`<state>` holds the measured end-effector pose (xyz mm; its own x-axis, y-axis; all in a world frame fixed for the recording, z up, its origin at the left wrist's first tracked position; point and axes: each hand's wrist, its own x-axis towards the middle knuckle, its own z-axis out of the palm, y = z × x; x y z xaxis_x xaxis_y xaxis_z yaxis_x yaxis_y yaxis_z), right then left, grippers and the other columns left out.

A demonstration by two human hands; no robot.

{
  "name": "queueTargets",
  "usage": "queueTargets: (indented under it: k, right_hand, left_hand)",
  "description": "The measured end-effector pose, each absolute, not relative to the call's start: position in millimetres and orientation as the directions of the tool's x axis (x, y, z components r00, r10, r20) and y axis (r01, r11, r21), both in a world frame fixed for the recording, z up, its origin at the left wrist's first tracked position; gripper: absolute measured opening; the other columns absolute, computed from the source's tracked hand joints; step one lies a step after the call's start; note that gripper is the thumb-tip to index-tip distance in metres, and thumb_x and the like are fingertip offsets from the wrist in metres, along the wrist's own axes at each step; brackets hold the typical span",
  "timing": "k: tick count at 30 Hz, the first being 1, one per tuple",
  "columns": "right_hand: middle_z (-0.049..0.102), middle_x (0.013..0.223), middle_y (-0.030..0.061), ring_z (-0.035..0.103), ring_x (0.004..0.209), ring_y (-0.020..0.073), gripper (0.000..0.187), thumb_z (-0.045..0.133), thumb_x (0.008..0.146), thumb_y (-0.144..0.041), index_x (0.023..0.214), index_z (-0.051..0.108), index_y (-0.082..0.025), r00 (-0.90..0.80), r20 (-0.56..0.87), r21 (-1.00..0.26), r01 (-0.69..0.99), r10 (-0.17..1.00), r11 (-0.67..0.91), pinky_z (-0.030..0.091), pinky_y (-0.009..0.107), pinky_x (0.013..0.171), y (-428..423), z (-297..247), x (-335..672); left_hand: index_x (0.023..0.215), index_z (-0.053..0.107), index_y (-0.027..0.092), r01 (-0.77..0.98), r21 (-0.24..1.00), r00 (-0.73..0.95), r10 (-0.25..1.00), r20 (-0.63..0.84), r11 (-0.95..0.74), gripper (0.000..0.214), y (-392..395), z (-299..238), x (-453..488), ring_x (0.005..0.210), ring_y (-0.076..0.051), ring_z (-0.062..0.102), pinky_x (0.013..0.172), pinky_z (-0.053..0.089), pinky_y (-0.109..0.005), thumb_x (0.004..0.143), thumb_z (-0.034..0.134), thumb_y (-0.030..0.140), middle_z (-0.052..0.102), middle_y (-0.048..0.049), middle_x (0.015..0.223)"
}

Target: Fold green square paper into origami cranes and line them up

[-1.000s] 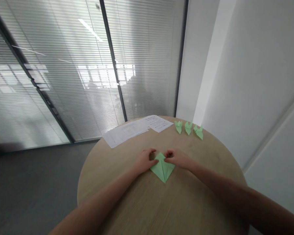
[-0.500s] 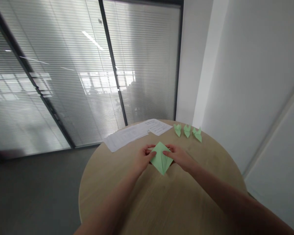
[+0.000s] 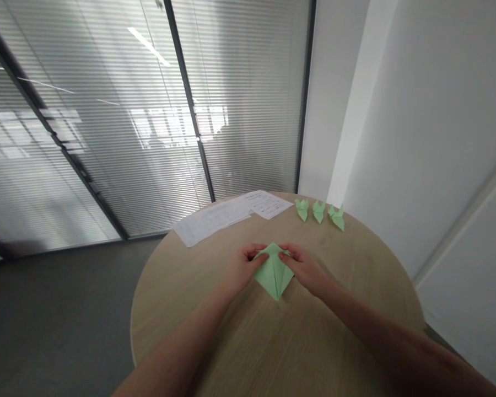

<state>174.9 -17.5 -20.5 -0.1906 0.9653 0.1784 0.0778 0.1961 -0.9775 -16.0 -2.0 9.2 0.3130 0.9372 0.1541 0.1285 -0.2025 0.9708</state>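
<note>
A green folded origami paper (image 3: 275, 278), diamond-shaped with a crease down its middle, is held between my two hands over the table. My left hand (image 3: 248, 266) grips its left upper edge, thumb on top and fingers behind. On the opposite edge my right hand (image 3: 301, 266) pinches it the same way, the thumb lying near the upper corner. The fingers underneath are partly hidden by the paper. One corner points toward me.
The round wooden table (image 3: 182, 309) bears printed sheets (image 3: 215, 219) at its far left. Three green origami figures stand in a row at the far right, among them the left figure (image 3: 302, 209) and the right figure (image 3: 337, 218). A white wall (image 3: 438, 138) rises on the right.
Both thumbs have shifted up slightly toward the paper's top corner. The view has tilted a little downward; the paper stays in both hands.
</note>
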Motion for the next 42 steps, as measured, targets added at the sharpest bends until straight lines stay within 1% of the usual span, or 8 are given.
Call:
queueTargets:
  k: [6,11,15,18,22,28,33,42]
  right_hand:
    - [0.076,0.101,0.0064,0.069,0.090,0.0233,0.027,0.053,0.088,-0.034,0.103,0.073,-0.024,-0.131,0.240,-0.956,0.141,0.962,0.258,0.054,0.037,0.080,-19.0,-20.1,178.3]
    - [0.077,0.097,0.0052,0.069,0.092,0.0241,0.027,0.052,0.085,-0.026,0.094,0.077,-0.025,-0.111,0.351,-0.893,0.258,0.930,0.368,0.052,0.039,0.088,-19.4,-18.2,183.9]
    - [0.077,0.093,0.0047,0.069,0.089,0.0239,0.028,0.052,0.085,-0.024,0.092,0.078,-0.027,-0.137,0.394,-0.850,0.322,0.909,0.416,0.053,0.039,0.086,-22.7,-18.6,183.5]
    - [0.076,0.098,0.0051,0.069,0.092,0.0235,0.031,0.050,0.089,-0.026,0.106,0.076,-0.027,-0.141,0.400,-0.841,0.335,0.905,0.424,0.053,0.038,0.085,-25.2,-16.7,183.5]
    - [0.072,0.089,0.0047,0.065,0.075,0.0207,0.043,0.045,0.096,-0.037,0.134,0.060,-0.026,-0.166,0.313,-0.887,0.301,0.935,0.350,0.052,0.033,0.068,-23.4,-13.0,187.0]
    - [0.070,0.078,0.0030,0.063,0.071,0.0198,0.027,0.063,0.086,-0.045,0.089,0.073,-0.021,-0.235,0.228,-0.907,0.301,0.945,0.294,0.048,0.031,0.066,-14.9,-16.1,190.1]
    - [0.065,0.068,0.0007,0.057,0.064,0.0174,0.026,0.062,0.085,-0.044,0.080,0.071,-0.020,-0.238,0.214,-0.907,0.312,0.947,0.283,0.042,0.028,0.060,-18.4,-15.0,187.8]
    - [0.060,0.065,-0.0007,0.051,0.063,0.0150,0.023,0.064,0.080,-0.040,0.071,0.067,-0.019,-0.275,0.191,-0.918,0.289,0.942,0.271,0.037,0.027,0.059,-24.7,-10.3,183.2]
  left_hand:
    - [0.096,0.079,0.015,0.111,0.971,0.341,0.926,0.165,-0.213,0.032,-6.6,17.4,-23.6,0.072,-0.017,0.062,0.068,0.047,-0.028,0.076,0.072,0.038,0.073,-0.0060,0.083]
    - [0.121,0.070,0.018,0.098,0.989,0.369,0.927,0.071,-0.115,0.050,-5.7,15.5,-24.8,0.066,-0.016,0.061,0.060,0.050,-0.027,0.083,0.064,0.049,0.069,-0.0035,0.081]
    - [0.096,0.075,0.011,0.165,0.983,0.377,0.926,0.017,-0.085,0.043,-2.1,8.4,-20.7,0.064,-0.016,0.062,0.059,0.051,-0.028,0.078,0.070,0.051,0.069,-0.0065,0.076]
    - [0.089,0.076,0.012,0.206,0.972,0.349,0.936,0.038,-0.116,0.036,0.4,5.8,-21.3,0.059,-0.014,0.058,0.056,0.047,-0.025,0.079,0.068,0.047,0.067,-0.0040,0.069]
    - [0.082,0.076,0.014,0.285,0.940,0.327,0.941,0.087,-0.185,0.030,2.9,5.7,-25.5,0.056,-0.013,0.054,0.053,0.042,-0.024,0.081,0.067,0.042,0.065,-0.0017,0.064]
    - [0.082,0.078,0.015,0.366,0.891,0.366,0.922,0.127,-0.269,0.032,4.1,2.2,-25.7,0.057,-0.014,0.054,0.054,0.038,-0.025,0.084,0.064,0.043,0.067,-0.0020,0.063]
    - [0.093,0.080,0.017,0.386,0.865,0.418,0.897,0.145,-0.320,0.030,0.4,6.3,-23.3,0.068,-0.017,0.061,0.064,0.043,-0.028,0.082,0.067,0.041,0.075,-0.0051,0.081]
    - [0.079,0.078,0.014,0.421,0.857,0.429,0.898,0.100,-0.297,0.032,-1.7,7.1,-21.7,0.060,-0.014,0.052,0.058,0.036,-0.026,0.080,0.065,0.044,0.067,-0.0017,0.066]
